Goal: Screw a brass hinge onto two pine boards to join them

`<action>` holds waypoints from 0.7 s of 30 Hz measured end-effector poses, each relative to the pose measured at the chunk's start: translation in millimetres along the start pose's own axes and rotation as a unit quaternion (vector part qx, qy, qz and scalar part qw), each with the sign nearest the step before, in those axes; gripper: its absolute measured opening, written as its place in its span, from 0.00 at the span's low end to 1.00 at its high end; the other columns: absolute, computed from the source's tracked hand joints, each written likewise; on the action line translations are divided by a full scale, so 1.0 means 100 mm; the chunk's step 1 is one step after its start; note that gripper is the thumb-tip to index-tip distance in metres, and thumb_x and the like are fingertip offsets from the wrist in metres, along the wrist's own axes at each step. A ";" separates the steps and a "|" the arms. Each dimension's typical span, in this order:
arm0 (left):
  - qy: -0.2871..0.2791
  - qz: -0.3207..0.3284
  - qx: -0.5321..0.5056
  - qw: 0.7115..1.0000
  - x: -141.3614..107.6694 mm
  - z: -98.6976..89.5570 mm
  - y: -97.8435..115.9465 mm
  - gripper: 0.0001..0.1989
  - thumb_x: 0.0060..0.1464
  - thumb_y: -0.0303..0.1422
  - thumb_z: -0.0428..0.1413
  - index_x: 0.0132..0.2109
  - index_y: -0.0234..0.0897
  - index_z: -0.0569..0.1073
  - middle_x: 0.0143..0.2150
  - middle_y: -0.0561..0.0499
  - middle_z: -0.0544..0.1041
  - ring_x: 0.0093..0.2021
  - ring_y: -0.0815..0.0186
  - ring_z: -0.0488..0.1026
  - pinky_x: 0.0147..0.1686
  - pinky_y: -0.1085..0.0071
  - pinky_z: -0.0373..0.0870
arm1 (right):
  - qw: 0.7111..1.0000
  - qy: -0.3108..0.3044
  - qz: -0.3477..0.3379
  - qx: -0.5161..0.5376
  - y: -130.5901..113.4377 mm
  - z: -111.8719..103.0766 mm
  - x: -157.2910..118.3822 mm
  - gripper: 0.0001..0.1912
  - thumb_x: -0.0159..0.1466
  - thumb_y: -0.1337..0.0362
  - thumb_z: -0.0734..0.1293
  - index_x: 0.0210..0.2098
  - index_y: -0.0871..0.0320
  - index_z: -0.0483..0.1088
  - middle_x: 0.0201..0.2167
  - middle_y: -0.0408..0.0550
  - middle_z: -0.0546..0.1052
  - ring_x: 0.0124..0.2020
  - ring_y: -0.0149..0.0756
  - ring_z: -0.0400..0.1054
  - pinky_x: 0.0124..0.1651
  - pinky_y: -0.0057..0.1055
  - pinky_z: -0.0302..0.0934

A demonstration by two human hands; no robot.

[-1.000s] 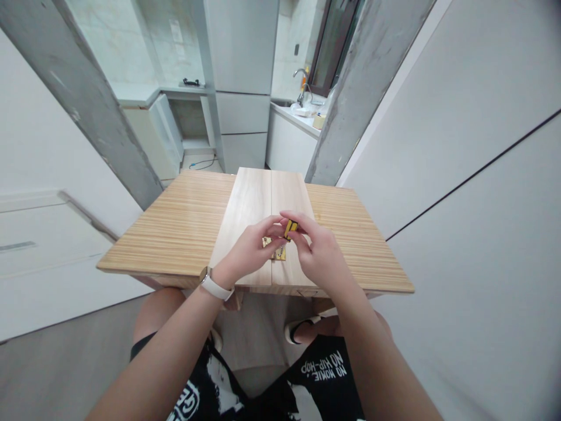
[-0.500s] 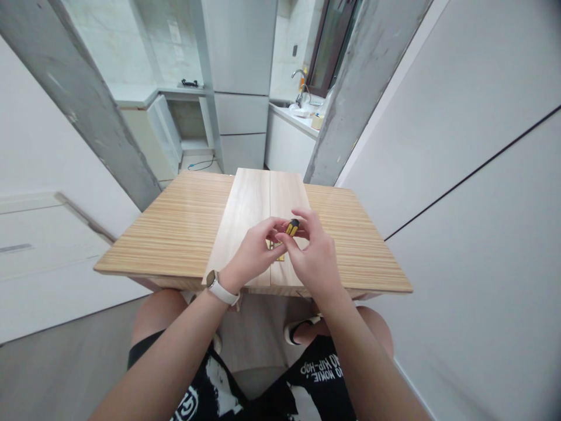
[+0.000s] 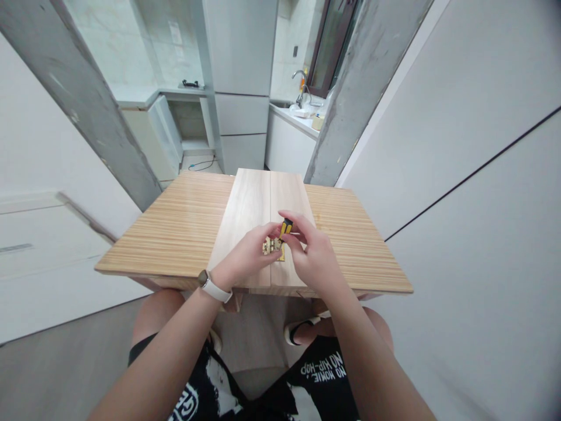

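Observation:
My right hand (image 3: 313, 245) is closed around a small screwdriver (image 3: 286, 227) with a yellow and black handle, its tip pointing down. Beneath that tip, a gold-coloured metal hinge (image 3: 272, 246) lies over the seam between two pale wooden boards (image 3: 245, 204). The thumb and fingers of my left hand (image 3: 252, 248) close about the hinge from the left, fingertips near the screwdriver's shaft. Part of the hinge and any screw under the tip are hidden by my fingers.
The boards lie across a striped wooden table (image 3: 175, 234). White panels flank it on both sides. Beyond its far edge stand a tall grey cabinet (image 3: 241, 47) and a counter with a faucet (image 3: 300, 79). My knees are at the table's near edge.
My hands and the screwdriver have come down and slightly left towards the hinge. The screwdriver stands more upright, and more of the hinge shows between my left thumb and fingers.

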State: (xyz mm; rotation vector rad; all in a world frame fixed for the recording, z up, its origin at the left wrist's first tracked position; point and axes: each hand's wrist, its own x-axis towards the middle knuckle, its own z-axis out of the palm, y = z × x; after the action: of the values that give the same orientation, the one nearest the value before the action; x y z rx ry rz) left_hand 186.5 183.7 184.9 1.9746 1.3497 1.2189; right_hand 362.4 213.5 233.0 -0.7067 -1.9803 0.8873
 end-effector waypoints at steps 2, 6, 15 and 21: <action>-0.002 -0.011 0.055 0.998 -0.03 0.07 -0.09 0.16 0.58 0.25 0.63 0.53 0.40 0.75 0.49 0.48 0.80 0.50 0.57 0.76 0.50 0.61 0.73 | 1.000 -0.008 0.006 -0.001 0.00 -0.02 0.00 0.25 0.70 0.71 0.63 0.64 0.45 0.70 0.54 0.47 0.81 0.51 0.40 0.79 0.57 0.43 0.74; -0.013 -0.029 0.114 0.993 -0.05 0.21 -0.20 0.12 0.59 0.23 0.61 0.49 0.40 0.75 0.46 0.48 0.80 0.49 0.55 0.75 0.49 0.60 0.73 | 1.000 -0.015 0.017 0.008 0.00 -0.05 0.00 0.26 0.71 0.71 0.62 0.65 0.46 0.69 0.53 0.48 0.81 0.50 0.40 0.78 0.56 0.42 0.73; -0.037 -0.027 0.145 0.988 -0.04 0.25 -0.21 0.09 0.61 0.22 0.57 0.46 0.40 0.73 0.38 0.51 0.79 0.38 0.59 0.76 0.38 0.65 0.69 | 1.000 0.007 -0.012 0.014 -0.04 -0.10 -0.06 0.24 0.73 0.68 0.62 0.66 0.44 0.67 0.54 0.48 0.79 0.54 0.41 0.76 0.60 0.46 0.71; -0.001 -0.033 0.090 0.995 -0.02 0.22 -0.19 0.12 0.64 0.25 0.57 0.53 0.39 0.76 0.41 0.48 0.81 0.43 0.59 0.78 0.46 0.64 0.72 | 0.993 0.117 -0.018 -0.006 -0.17 -0.29 -0.15 0.24 0.75 0.62 0.61 0.69 0.43 0.59 0.53 0.49 0.75 0.51 0.42 0.74 0.57 0.47 0.71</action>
State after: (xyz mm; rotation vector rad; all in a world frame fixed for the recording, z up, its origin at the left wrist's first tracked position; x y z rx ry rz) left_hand 195.5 192.6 158.9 2.0335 1.5589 1.0975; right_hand 392.2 201.6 250.7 -0.7434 -1.7848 0.7365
